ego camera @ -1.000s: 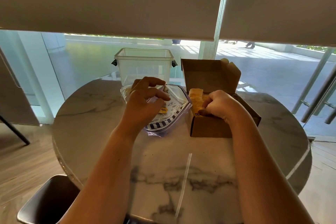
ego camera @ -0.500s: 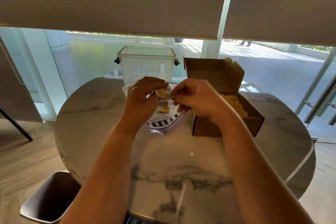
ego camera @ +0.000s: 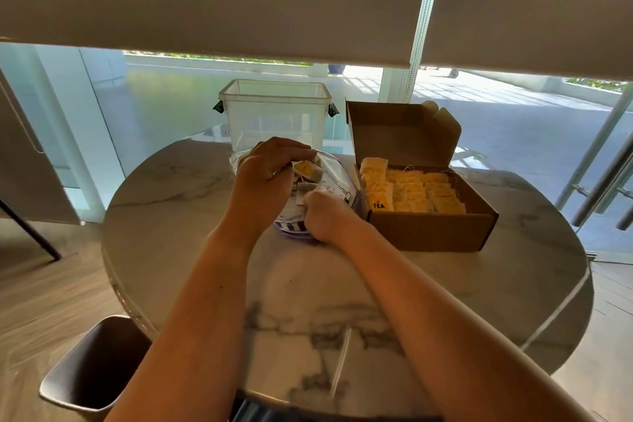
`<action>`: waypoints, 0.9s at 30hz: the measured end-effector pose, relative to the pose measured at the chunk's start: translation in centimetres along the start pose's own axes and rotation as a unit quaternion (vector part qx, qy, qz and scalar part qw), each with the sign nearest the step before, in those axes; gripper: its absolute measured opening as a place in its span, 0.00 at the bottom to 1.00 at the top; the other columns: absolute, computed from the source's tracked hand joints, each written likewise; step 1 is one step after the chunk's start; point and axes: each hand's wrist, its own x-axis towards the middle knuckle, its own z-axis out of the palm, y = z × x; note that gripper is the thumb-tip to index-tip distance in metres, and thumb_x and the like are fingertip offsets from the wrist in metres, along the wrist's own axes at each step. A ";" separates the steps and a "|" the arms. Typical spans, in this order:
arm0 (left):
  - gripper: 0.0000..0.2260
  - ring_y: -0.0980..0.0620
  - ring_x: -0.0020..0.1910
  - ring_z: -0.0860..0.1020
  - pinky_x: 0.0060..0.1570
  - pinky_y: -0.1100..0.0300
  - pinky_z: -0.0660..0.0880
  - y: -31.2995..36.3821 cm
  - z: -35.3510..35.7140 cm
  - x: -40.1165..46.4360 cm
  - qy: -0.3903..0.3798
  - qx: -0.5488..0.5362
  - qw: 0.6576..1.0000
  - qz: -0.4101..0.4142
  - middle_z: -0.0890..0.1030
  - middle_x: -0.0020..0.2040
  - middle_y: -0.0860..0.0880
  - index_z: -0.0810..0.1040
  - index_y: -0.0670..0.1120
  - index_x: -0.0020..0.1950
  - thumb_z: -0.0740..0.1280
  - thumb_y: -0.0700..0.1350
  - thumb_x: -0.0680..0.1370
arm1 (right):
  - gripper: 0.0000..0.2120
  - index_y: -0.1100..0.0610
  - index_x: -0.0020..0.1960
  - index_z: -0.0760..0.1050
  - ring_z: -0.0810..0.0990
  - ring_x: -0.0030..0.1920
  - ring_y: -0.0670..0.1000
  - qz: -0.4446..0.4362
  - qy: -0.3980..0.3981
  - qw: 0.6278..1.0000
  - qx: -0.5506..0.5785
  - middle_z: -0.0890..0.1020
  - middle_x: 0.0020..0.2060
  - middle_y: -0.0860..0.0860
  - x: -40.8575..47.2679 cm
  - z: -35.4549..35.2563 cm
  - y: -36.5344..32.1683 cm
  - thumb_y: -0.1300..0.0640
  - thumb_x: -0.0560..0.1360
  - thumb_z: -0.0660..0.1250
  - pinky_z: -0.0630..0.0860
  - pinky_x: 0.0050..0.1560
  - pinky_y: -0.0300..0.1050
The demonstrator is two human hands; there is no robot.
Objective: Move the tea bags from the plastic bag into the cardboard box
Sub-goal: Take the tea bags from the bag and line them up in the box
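Observation:
A clear plastic bag with blue stripes lies on the round marble table, with a few tea bags showing at its mouth. My left hand grips the bag's upper edge and holds it open. My right hand is curled inside the opening and pinches a pale tea bag. To the right stands the open cardboard box, lid up, filled with rows of yellow tea bags.
An empty clear plastic tub stands behind the bag at the table's far edge. A dark chair seat sits at the lower left. Glass walls and lowered blinds lie beyond the table.
My right hand left the cardboard box, crossed to the left and went into the plastic bag, where it now pinches a tea bag. My left hand stayed on the bag's edge.

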 end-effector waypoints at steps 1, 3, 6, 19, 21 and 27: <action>0.19 0.54 0.55 0.78 0.59 0.56 0.74 0.0 0.0 0.0 0.002 0.000 1.000 0.001 0.81 0.53 0.50 0.83 0.45 0.51 0.58 0.28 0.73 | 0.12 0.65 0.57 0.75 0.73 0.51 0.53 0.002 0.015 1.000 0.007 0.76 0.56 0.60 0.1 -0.1 0.2 0.66 0.77 0.56 0.70 0.48 0.43; 0.19 0.53 0.56 0.77 0.59 0.54 0.74 0.1 0.2 -0.1 0.003 -0.003 1.000 0.003 0.81 0.52 0.49 0.83 0.45 0.51 0.58 0.28 0.73 | 0.12 0.64 0.55 0.78 0.76 0.50 0.53 0.002 0.032 0.999 0.013 0.79 0.53 0.59 0.1 -0.5 0.5 0.65 0.77 0.58 0.72 0.49 0.42; 0.19 0.52 0.56 0.77 0.59 0.53 0.74 0.0 0.2 -0.1 0.008 -0.011 1.000 0.007 0.81 0.52 0.49 0.83 0.46 0.51 0.58 0.28 0.72 | 0.13 0.63 0.58 0.78 0.77 0.56 0.56 0.004 0.048 0.998 0.042 0.80 0.55 0.59 -0.1 -1.1 0.6 0.65 0.76 0.60 0.74 0.58 0.45; 0.18 0.53 0.54 0.79 0.58 0.55 0.75 0.1 0.4 0.0 -0.003 -0.003 1.000 0.006 0.82 0.51 0.46 0.83 0.42 0.49 0.58 0.27 0.72 | 0.23 0.59 0.68 0.63 0.65 0.67 0.59 0.031 0.015 0.997 0.068 0.69 0.64 0.57 2.2 0.8 0.6 0.64 0.74 0.61 0.66 0.64 0.51; 0.17 0.52 0.54 0.79 0.58 0.55 0.75 0.1 0.3 -0.1 -0.004 0.000 1.000 0.010 0.82 0.51 0.46 0.83 0.42 0.49 0.58 0.27 0.73 | 0.24 0.60 0.69 0.63 0.64 0.67 0.59 0.030 0.045 0.995 0.079 0.69 0.65 0.58 2.1 0.5 0.7 0.64 0.74 0.62 0.65 0.65 0.50; 0.18 0.53 0.55 0.78 0.58 0.58 0.74 0.2 0.3 0.0 -0.004 -0.006 1.000 0.003 0.82 0.52 0.47 0.83 0.43 0.50 0.58 0.27 0.73 | 0.11 0.62 0.56 0.76 0.70 0.58 0.54 0.004 0.089 0.992 0.088 0.73 0.57 0.58 1.4 -0.1 0.8 0.60 0.75 0.65 0.67 0.54 0.40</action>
